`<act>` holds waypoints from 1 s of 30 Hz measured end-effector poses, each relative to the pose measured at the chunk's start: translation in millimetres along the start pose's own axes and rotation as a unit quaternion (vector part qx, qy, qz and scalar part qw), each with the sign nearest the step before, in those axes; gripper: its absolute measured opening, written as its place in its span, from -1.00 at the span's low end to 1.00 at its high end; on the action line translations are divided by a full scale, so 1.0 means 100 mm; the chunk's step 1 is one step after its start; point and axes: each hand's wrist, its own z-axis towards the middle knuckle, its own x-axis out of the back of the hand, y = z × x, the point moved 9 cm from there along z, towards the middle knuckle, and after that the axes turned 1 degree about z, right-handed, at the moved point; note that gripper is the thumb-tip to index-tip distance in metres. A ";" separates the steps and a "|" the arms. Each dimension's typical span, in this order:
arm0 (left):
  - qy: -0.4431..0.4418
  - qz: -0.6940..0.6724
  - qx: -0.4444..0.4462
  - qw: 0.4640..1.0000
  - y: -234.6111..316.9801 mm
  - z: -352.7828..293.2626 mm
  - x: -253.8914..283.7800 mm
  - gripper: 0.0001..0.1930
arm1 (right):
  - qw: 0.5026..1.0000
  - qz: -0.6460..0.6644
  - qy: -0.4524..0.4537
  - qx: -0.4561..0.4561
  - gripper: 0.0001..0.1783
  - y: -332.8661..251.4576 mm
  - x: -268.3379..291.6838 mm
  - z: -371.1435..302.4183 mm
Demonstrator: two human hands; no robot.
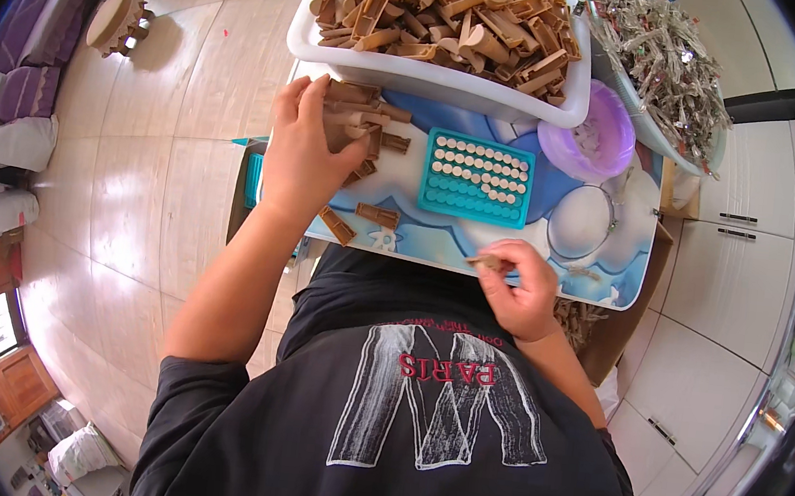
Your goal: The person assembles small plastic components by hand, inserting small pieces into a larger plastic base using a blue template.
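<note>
My left hand (306, 146) reaches over a small pile of brown plastic shells (350, 98) on the table's left side. Its fingers are spread, and the thumb rests by one shell's end. Two loose brown shells (378, 215) lie nearer to me. At the front edge, my right hand (519, 288) pinches a small brownish piece (485, 260) between thumb and fingertips; its exact kind is too small to tell. Between and beyond the hands lies a teal tray (426, 188) with rows of white round discs, its nearer left slots bare of them.
A white tub (435, 76) heaped with brown shells stands at the far side. Right of the tray is a purple bowl (610, 159). A clear bin (660, 145) of tangled transparent and metallic parts stands far right. The blue-patterned table (539, 234) ends close to my body.
</note>
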 end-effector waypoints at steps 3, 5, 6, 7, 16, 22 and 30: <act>0.015 -0.003 -0.040 0.999 0.00 -0.02 0.01 -0.24 | 0.981 0.118 -0.141 -0.063 -0.85 -0.17 -0.49 0.19; 0.019 -0.003 -0.068 0.997 0.00 -0.04 0.03 -0.22 | 0.968 0.116 -0.209 -0.082 -0.86 -0.11 -0.79 0.24; -0.001 0.005 -0.081 0.997 -0.01 -0.08 0.01 -0.20 | 0.969 0.093 -0.222 -0.050 -0.85 -0.14 -0.89 0.32; -0.021 0.011 -0.095 0.995 -0.02 -0.10 -0.01 -0.18 | 0.970 0.091 -0.219 -0.050 -0.85 -0.13 -0.95 0.36; -0.046 0.080 -0.213 0.973 0.13 -0.59 -0.04 0.06 | 0.944 0.287 -0.083 -0.141 -0.84 -0.01 -0.62 0.92; -0.063 0.117 -0.187 0.973 0.17 -0.49 -0.17 0.07 | 0.926 0.335 -0.009 -0.174 -0.84 0.02 -0.39 1.33; -0.045 0.104 -0.204 0.972 0.17 -0.38 -0.19 0.04 | 0.940 0.311 -0.018 -0.143 -0.87 0.07 -0.34 1.49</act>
